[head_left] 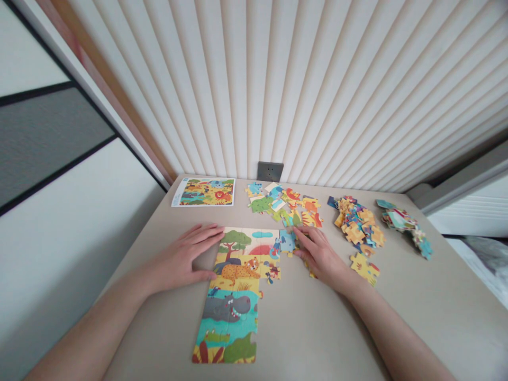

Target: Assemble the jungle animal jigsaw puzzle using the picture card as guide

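Observation:
A partly joined animal jigsaw (234,286) lies flat on the beige table (309,328) in front of me. My left hand (186,259) rests open on the table, fingers stretched against the jigsaw's left edge. My right hand (319,254) lies beside the jigsaw's upper right corner, its fingers pressing on a blue puzzle piece (287,242) that sits against the joined part. Another piece peeks out under that hand's palm.
A reference picture card (204,191) lies at the back left. Loose piece heaps: one behind the jigsaw (283,203), one to the right (359,222), one farther right (405,222). A single yellow piece (365,266) lies near my right wrist. A wall socket (270,171) sits on the ribbed wall.

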A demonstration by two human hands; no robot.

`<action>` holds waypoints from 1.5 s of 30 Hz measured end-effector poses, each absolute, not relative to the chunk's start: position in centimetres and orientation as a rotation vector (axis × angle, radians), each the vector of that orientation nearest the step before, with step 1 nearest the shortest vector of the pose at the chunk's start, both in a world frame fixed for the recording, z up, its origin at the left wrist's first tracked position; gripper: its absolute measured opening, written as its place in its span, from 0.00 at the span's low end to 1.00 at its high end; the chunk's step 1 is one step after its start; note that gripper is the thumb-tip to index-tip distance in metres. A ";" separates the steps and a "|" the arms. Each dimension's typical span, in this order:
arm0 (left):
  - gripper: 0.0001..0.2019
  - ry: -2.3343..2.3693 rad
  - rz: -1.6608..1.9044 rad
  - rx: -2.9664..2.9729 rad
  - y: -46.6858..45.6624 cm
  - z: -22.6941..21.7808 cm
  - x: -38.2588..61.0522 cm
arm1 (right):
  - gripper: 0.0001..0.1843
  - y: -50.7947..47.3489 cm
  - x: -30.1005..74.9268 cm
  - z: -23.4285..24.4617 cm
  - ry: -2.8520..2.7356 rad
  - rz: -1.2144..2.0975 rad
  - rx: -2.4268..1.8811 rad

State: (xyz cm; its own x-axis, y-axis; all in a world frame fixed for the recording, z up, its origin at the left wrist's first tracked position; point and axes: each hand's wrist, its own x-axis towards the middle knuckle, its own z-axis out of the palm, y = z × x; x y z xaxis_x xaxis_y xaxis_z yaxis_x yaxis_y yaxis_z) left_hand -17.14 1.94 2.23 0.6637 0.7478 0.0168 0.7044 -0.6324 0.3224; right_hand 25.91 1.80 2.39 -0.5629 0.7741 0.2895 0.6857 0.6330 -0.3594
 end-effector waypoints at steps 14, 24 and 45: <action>0.40 1.170 0.316 2.643 1.7 3.0 -16.0 | 0.35 1.9 26.4 2.1 -2.460 0.244 -1.149; 0.29 0.874 0.230 2.795 1.3 4.3 -8.5 | 0.32 1.8 26.1 2.5 -2.489 0.239 -1.154; 0.32 0.947 0.277 2.774 0.4 5.2 -7.3 | 0.25 2.0 25.9 3.4 -2.556 0.129 -1.163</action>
State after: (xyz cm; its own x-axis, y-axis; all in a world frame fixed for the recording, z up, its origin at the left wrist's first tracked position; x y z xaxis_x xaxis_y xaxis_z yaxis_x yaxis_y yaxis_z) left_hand -7.27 0.44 5.24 0.7776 0.6187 0.1124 0.5817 -0.7756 0.2450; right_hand 25.95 2.02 3.38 -0.6127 0.7470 0.2579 0.7172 0.6627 -0.2155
